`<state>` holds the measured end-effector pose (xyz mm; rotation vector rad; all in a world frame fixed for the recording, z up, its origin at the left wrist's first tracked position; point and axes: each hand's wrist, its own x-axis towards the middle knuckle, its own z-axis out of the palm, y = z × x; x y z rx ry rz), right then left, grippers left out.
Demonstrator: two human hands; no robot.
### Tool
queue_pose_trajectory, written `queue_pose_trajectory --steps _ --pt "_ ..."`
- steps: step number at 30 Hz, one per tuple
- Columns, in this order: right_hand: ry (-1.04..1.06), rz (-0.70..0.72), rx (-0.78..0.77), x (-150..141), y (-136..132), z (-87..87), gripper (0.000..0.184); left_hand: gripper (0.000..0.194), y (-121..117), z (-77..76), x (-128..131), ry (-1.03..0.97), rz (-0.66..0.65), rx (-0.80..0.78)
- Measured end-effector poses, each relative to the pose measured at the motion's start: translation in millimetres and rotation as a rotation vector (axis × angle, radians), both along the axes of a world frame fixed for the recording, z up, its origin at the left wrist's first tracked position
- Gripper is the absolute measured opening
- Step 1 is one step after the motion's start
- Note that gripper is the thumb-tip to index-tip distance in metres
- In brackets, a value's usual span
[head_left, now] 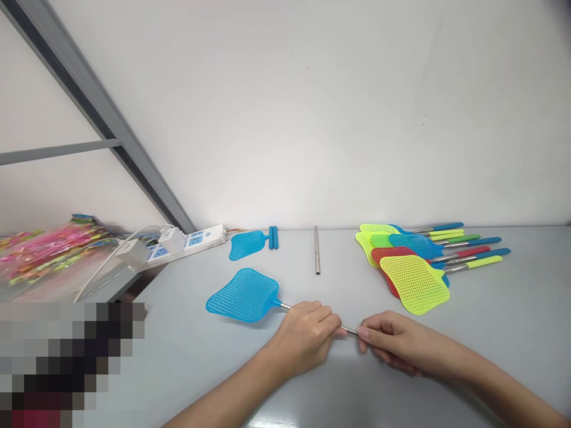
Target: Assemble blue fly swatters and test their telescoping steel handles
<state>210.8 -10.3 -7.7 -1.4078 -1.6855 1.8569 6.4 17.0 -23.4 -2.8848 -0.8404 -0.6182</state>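
A blue fly swatter (244, 296) is held low over the table, its mesh head pointing left. My left hand (310, 330) is wrapped around its metal rod close behind the head. At the rod's other end, my right hand (395, 342) pinches the metal with thumb and fingers; no coloured grip shows there, and the fingers hide the tip. Beyond my hands lies a loose metal rod (317, 252). To its left are two blue handle grips (273, 238) side by side and a separate blue swatter head (247, 245).
Several fly swatters (414, 284) in yellow, green, blue and red lie overlapped at the right. A white power strip (194, 242) with plugged-in adapters sits at the back left, beside a pile of plastic-wrapped colourful items (62, 246). A white wall (339, 119) rises behind the grey table (178, 333).
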Motion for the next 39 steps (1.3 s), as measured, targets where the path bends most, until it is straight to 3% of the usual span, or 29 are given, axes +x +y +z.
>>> queue_pose_trajectory --steps 12,23,28,39 --pt "0.03 -0.001 -0.003 7 6 2.5 0.033 0.027 1 -0.2 1 -0.026 0.041 0.015" --pt "0.087 -0.073 -0.038 11 8 7.4 0.046 0.025 5 -0.4 -2 -0.04 0.058 0.0" --pt "0.133 -0.086 -0.067 13 9 6.6 0.042 0.025 7 -0.5 -4 -0.04 0.066 0.001" --pt "0.1 -0.058 -0.027 11 7 4.1 0.04 0.025 7 4.5 -6 -0.033 0.065 -0.092"
